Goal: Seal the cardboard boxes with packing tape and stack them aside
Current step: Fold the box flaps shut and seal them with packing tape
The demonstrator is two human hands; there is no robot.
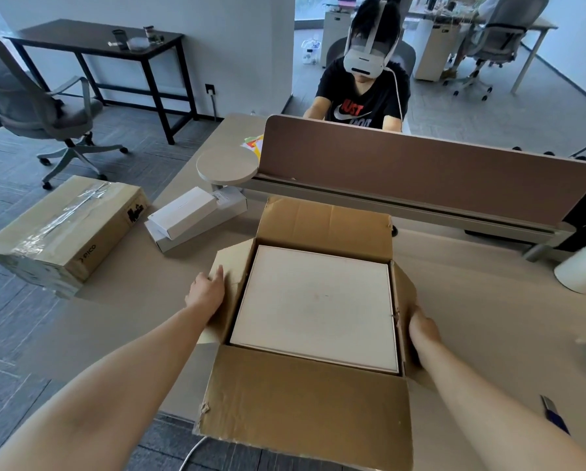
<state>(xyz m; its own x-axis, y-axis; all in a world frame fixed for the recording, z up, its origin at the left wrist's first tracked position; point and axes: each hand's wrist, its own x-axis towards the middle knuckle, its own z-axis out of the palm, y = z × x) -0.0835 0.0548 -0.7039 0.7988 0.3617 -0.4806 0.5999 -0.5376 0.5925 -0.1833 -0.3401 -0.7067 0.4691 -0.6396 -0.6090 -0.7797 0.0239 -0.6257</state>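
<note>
Task judged approx. half done: 1 sealed box [63, 229], clear tape run along its top, is set aside at 9 o'clock by the worktop's [488, 317] left edge. The open box [305, 402] at centre is not yet closed, all 4 flaps open & a pale inner carton [315, 307] exposed. The left hand [205, 290] is laid w/ fairly straight fingers on the 9 o'clock flap. The right hand [422, 326] is pressed to the 3 o'clock flap from outside, fingers hidden, so its grip can't be told. Left to do: flaps folded, seam taped, box stacked. No tape roll is identified for certain; a white roll [583, 270] is cut off at 3 o'clock. White flat boxes [186, 215] lie at 10 o'clock. Beyond a brown divider [420, 171] a person [363, 107] w/ a headset is seated at 12; an office chair [29, 103] & dark table [94, 39] are seen at 10–11.
</note>
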